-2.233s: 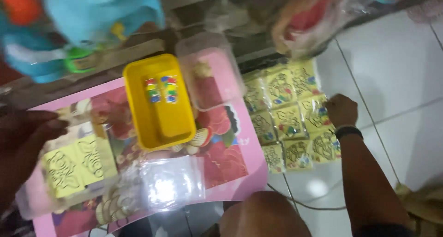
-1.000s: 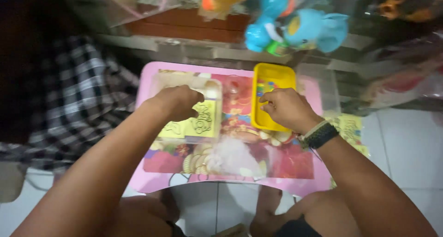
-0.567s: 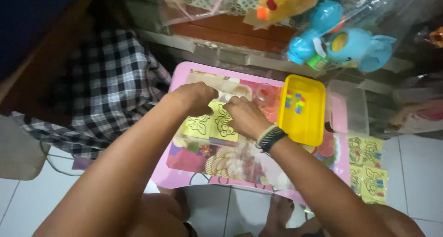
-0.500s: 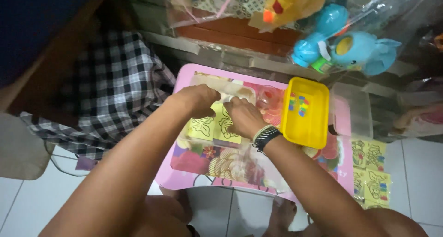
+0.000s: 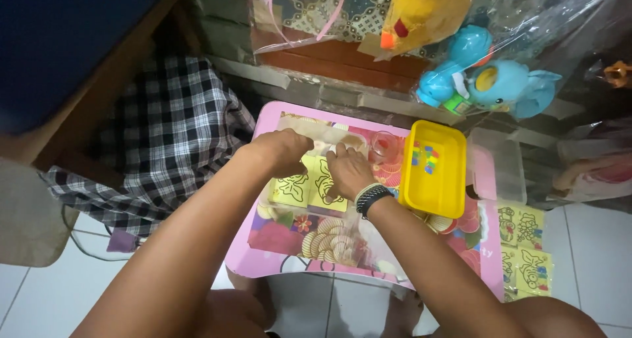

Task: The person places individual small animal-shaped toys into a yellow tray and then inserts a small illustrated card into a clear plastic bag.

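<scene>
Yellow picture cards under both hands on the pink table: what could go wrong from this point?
1. Both hands, left hand and right hand, press on the yellow picture cards; thin card in clear wrap might crease or tear.
2. The small clear cup stands close to the right hand, so a sideways move could tip it.
3. The yellow tray of coloured bits sits near the right forearm, so a sweep might jostle it.
</scene>
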